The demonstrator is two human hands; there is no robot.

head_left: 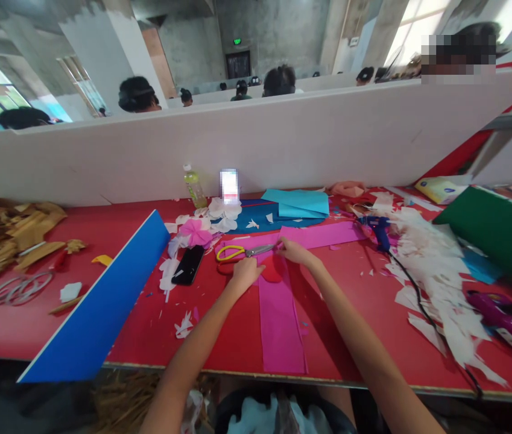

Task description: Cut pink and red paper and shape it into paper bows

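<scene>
Two bands of pink crepe paper (283, 319) lie on the red table, one running toward the front edge and one toward the right. Yellow-handled scissors (236, 252) rest at their left, blades pointing right. My left hand (247, 274) is by the scissors and the paper, fingers closed on something I cannot make out. At the blade tips, my right hand (292, 250) pinches the edge of the pink paper. Part of a red piece (271, 269) shows between my hands. Beside the scissors, a black phone (188, 265) lies flat.
A blue divider (106, 301) stands at the left, a green one (495, 241) at the right. A glue gun (377, 231) with its cord lies near white scraps (436, 271). Behind are a bottle (195, 188), a lit phone (229, 185) and turquoise paper (298, 204).
</scene>
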